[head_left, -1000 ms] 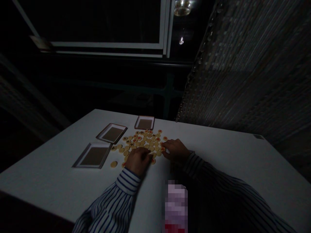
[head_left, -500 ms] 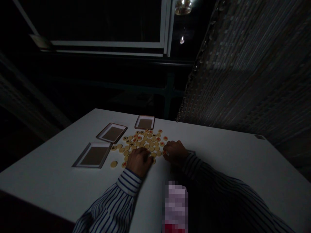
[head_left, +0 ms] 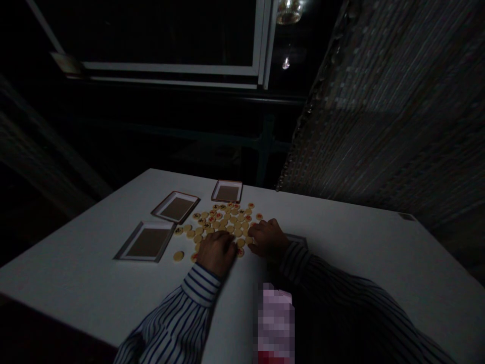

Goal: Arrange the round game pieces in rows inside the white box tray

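Round wooden Chinese chess pieces (head_left: 224, 222) lie in a loose cluster on the white table (head_left: 341, 242). Several show red or dark characters; many are plain side up. My left hand (head_left: 216, 252) rests palm down at the cluster's near edge, fingers bent over the pieces and thumb apart from them; its fingertips are partly hidden. At the right edge, my right hand (head_left: 268, 238) has its fingers pinched together low among the pieces, and the piece in them is mostly covered. One plain piece (head_left: 178, 256) sits alone to the left of my left hand.
Shallow rectangular trays stand around the cluster: a near left tray (head_left: 122, 253), a middle one (head_left: 195, 203) and a back one (head_left: 241, 193). Another tray edge (head_left: 299, 238) shows behind my right wrist. A bead curtain (head_left: 379, 126) hangs at the right. The room is dark.
My right hand has moved slightly left, further over the pieces; the red-marked piece seen at its fingertips before is now hidden. My left hand has barely moved.
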The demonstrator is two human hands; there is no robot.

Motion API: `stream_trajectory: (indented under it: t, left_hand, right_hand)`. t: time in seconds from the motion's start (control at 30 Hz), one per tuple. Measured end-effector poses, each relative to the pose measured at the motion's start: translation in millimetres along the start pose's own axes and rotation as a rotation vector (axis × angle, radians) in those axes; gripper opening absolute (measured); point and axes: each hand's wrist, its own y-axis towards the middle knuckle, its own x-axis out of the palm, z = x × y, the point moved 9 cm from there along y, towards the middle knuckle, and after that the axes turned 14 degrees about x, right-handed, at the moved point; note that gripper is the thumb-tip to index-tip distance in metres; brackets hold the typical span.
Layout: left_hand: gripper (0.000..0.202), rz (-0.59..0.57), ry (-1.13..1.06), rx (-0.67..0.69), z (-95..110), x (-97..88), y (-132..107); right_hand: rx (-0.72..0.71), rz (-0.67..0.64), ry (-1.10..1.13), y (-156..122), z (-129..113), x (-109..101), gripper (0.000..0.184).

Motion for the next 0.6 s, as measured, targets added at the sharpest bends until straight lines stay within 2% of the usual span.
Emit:
stream_trajectory:
  t: [0.23, 0.4, 0.5, 0.6]
  left_hand:
    - [0.027, -0.011, -0.013, -0.010, -2.8, 3.7, -0.4]
    - [0.026, 0.001, -0.024, 0.009, 0.5, 2.0, -0.1]
    - [0.025, 0.029, -0.046, 0.030, 3.3, 0.3, 0.7]
    - [0.026, 0.074, -0.076, 0.053, 5.4, -1.1, 1.7]
  right_hand:
    - [-0.033, 0.028, -0.005, 0.8, -8.4, 3.7, 0.021]
    - [0.000, 0.018, 0.049, 3.0, -3.3, 0.4, 0.019]
    - [0.038, -0.038, 0.202, 7.4, 5.7, -1.4, 0.019]
    - [0.079, -0.119, 0.471, 12.3, 14.9, 0.0, 0.018]
